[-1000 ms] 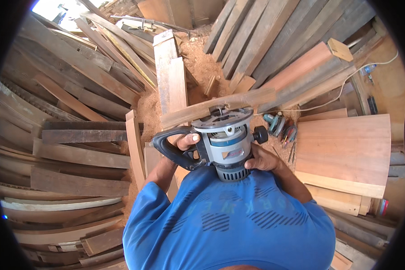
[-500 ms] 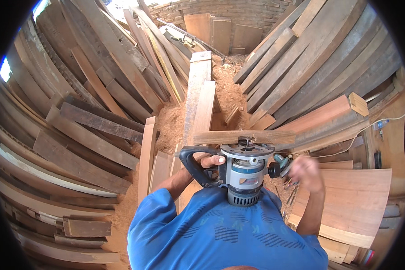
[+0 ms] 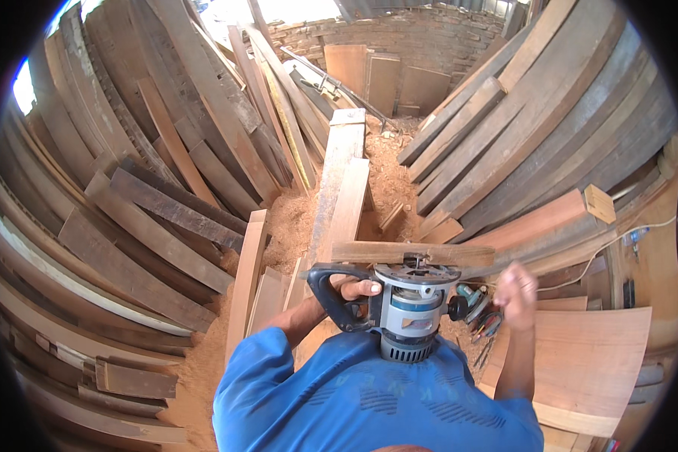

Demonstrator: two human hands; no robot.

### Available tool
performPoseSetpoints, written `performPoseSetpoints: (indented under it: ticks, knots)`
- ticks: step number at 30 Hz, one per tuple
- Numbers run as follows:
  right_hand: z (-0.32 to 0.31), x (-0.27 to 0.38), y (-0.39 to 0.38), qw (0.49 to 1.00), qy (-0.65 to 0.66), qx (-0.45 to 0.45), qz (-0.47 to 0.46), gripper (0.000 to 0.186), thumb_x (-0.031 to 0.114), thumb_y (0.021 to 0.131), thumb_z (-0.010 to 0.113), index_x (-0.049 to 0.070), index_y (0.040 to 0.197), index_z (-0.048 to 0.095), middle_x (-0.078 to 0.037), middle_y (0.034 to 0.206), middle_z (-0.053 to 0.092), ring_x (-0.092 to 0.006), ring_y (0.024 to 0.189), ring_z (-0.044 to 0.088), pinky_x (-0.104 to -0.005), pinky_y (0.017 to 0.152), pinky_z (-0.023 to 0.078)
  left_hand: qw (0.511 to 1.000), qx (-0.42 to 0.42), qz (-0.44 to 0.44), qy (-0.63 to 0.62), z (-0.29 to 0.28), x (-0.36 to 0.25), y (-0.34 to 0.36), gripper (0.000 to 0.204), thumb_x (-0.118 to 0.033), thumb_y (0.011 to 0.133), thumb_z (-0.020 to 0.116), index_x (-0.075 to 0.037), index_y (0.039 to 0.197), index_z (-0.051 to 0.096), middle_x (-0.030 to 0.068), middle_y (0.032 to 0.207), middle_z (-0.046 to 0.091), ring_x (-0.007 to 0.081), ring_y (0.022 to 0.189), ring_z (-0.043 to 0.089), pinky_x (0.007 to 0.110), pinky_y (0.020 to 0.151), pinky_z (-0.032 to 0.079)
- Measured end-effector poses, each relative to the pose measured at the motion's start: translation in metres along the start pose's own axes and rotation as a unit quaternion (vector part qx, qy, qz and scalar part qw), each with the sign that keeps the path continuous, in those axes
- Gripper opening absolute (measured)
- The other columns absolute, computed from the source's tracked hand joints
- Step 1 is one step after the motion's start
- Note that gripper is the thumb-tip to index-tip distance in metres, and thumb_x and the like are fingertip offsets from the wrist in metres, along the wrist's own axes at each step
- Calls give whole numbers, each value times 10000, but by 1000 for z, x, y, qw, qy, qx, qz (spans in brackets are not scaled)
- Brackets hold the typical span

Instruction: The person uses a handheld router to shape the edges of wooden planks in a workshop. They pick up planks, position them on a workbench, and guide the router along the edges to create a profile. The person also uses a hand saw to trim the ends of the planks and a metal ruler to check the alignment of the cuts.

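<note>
At the bottom of the frame, a person in a blue shirt [image 3: 377,407] steadies a grey and blue electric router [image 3: 408,313] at lower centre, its base pressed against a narrow wooden strip [image 3: 410,252] that runs left to right just above it. The left hand [image 3: 354,290] has its grip clamped around the black D-shaped handle [image 3: 331,297] on the tool's left side. The right hand [image 3: 518,286] hangs blurred to the right of the router, apart from its black side knob [image 3: 457,307] and holding nothing that can be made out; whether its grip is open or closed cannot be told. To do the cut well, the free hand would probably best settle on that knob so both sides of the machine are controlled, with the base kept flat on the strip and the white cable [image 3: 618,241] at right kept out of the path. Small hand tools [image 3: 478,316] lie just beside the router on a broad pale board [image 3: 587,361] at lower right. Beyond, long planks [image 3: 339,188] run up the middle over sawdust [image 3: 290,226], stacked timber [image 3: 128,226] fills the left and upper right, and a brick wall [image 3: 429,38] closes the top of the frame
</note>
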State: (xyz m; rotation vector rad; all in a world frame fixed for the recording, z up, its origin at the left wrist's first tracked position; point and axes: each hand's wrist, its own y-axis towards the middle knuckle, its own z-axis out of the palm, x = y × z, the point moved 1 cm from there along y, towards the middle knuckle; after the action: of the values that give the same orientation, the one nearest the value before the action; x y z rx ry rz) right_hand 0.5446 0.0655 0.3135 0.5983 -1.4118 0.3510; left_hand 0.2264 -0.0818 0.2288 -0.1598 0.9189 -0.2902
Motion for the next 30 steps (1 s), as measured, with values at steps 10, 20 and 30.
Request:
performPoseSetpoints:
  ticks: [10, 20, 30]
  knots:
    - [45, -51, -64, 988, -129, 33, 76, 545, 526, 990, 562, -9, 1089, 587, -80, 814, 648, -160, 675, 636, -298, 667, 533, 1000, 1, -5, 13, 8, 2, 2, 547, -487, 878, 705, 52, 952, 652, 85, 656, 575, 178, 519, 546, 299, 455, 391]
    - [38, -29, -62, 863, -482, 123, -87, 593, 203, 802, 765, -6, 1303, 525, -278, 1140, 621, -446, 1119, 605, -529, 995, 454, 1000, 7, -6, 27, 8, 0, 2, 546, -489, 883, 700, 54, 927, 669, 83, 624, 580, 176, 485, 550, 295, 425, 394]
    - [43, -22, -23, 862, -431, 231, 135, 606, 63, 651, 725, -10, 1224, 540, -227, 988, 711, -434, 921, 689, -460, 812, 549, 999, 6, -3, 45, 10, 1, -6, 547, -490, 887, 695, 56, 901, 685, 81, 591, 584, 174, 451, 554, 292, 396, 397]
